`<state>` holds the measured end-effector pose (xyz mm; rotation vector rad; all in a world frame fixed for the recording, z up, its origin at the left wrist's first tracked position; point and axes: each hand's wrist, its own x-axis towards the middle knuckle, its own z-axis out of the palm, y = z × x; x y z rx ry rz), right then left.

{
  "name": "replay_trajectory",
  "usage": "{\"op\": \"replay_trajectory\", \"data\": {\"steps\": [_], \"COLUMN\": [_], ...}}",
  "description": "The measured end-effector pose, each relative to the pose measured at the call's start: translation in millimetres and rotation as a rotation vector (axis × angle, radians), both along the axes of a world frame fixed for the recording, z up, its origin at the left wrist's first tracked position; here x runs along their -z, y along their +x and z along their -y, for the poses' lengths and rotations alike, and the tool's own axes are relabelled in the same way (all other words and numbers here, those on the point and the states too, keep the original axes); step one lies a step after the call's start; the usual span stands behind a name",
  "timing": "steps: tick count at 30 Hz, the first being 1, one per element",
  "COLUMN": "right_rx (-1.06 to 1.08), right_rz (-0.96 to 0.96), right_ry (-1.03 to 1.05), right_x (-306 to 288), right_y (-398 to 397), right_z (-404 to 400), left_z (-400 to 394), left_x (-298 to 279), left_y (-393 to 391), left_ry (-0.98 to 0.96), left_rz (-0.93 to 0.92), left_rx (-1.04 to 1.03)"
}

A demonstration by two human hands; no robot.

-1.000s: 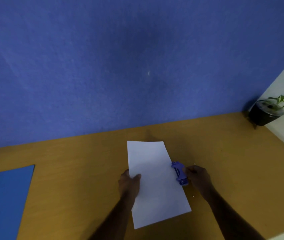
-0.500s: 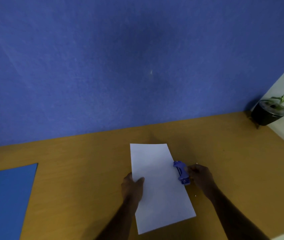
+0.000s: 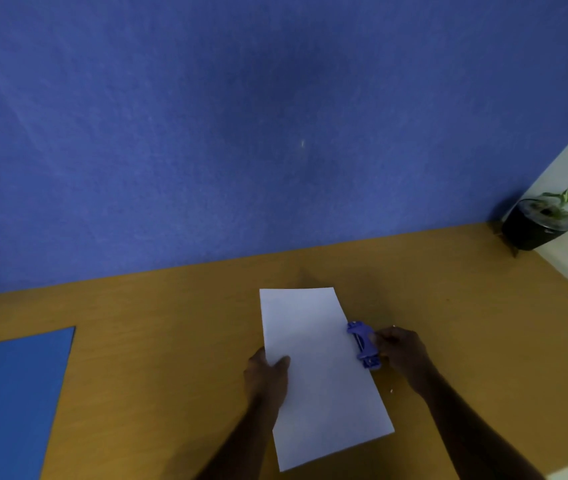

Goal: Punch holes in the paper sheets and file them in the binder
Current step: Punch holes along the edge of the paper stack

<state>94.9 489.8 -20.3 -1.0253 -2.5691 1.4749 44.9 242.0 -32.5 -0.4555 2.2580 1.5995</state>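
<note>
A white paper sheet (image 3: 320, 372) lies lengthwise on the brown desk (image 3: 171, 358) in front of me. My left hand (image 3: 267, 374) grips its left edge, thumb on top. A small blue hole punch (image 3: 364, 344) sits against the sheet's right edge, about midway along. My right hand (image 3: 398, 353) is closed on the punch from the right. A blue binder (image 3: 9, 400) lies flat at the desk's left, apart from both hands.
A blue wall (image 3: 241, 133) rises right behind the desk. A black pot with a small green plant (image 3: 539, 223) stands in the far right corner by a white wall. Tiny paper bits (image 3: 392, 390) lie near my right wrist.
The sheet, punch and both hands have kept their hold; the view has shifted a little, so they sit slightly further right in the frame.
</note>
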Motion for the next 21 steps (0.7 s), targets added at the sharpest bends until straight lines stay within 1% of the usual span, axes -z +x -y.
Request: {"op": "replay_trajectory", "data": {"steps": [2, 6, 8, 15, 21], "right_rx": [0.004, 0.060, 0.089, 0.117, 0.069], "right_rz": [0.008, 0.004, 0.010, 0.013, 0.017], "right_ry": [-0.048, -0.246, -0.308, -0.352, -0.369], "right_x": [-2, -5, -6, -2, -7], "right_y": [0, -2, -3, -5, -5], "right_z": [-2, -4, -4, -8, -8], "left_z": [0, -2, -5, -9, -9], "left_x": [-1, 0, -3, 8, 6], "left_y": [0, -1, 0, 0, 4], "left_ry": [0.001, 0.026, 0.036, 0.009, 0.091], "left_rz": [0.004, 0.014, 0.012, 0.030, 0.019], "left_rx": [0.004, 0.008, 0.013, 0.004, -0.062]}}
